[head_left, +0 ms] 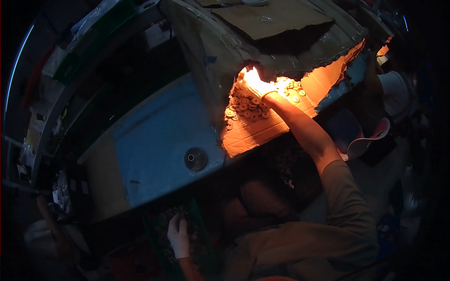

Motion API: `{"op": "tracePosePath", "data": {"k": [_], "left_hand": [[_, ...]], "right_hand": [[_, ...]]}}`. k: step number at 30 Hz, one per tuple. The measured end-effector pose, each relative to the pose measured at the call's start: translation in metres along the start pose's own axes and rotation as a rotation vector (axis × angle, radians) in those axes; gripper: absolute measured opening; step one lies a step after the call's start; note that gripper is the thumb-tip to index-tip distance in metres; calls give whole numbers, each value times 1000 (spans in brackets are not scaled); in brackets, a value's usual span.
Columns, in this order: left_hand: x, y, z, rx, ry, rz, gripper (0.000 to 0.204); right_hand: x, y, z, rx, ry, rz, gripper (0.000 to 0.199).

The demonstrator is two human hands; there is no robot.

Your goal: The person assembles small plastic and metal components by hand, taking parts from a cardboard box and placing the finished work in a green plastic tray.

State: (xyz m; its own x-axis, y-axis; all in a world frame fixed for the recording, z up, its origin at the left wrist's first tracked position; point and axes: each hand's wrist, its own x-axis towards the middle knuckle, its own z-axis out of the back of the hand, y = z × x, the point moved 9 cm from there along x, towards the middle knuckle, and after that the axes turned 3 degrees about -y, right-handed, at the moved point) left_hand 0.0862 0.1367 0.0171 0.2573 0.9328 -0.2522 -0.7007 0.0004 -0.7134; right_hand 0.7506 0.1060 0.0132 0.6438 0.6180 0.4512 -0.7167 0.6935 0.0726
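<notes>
Ahead of your left hand (178, 238) stretches a table (101, 187), tan at its left end and then covered by a blue sheet (159, 122). On that sheet, between your two hands, lies a round metal disc (200, 161); a dark speck (134, 181), too small to identify, shows to its left. Around your right hand (257, 86) stands a torn cardboard box (197, 35), its brightly lit floor (255, 133) carrying small round pieces (248, 107) heaped beside that hand.
</notes>
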Motion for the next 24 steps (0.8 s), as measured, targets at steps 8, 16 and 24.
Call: {"op": "tracePosePath", "data": {"k": [8, 16, 24], "left_hand": [[30, -115, -18, -234, 123, -275, 34], [7, -171, -65, -764, 353, -235, 33], [9, -163, -126, -989, 471, 8, 38]], "right_hand": [[-45, 38, 84, 601, 303, -162, 28], [-104, 95, 151, 1295, 588, -109, 29], [-220, 206, 202, 980, 394, 276, 28]]}}
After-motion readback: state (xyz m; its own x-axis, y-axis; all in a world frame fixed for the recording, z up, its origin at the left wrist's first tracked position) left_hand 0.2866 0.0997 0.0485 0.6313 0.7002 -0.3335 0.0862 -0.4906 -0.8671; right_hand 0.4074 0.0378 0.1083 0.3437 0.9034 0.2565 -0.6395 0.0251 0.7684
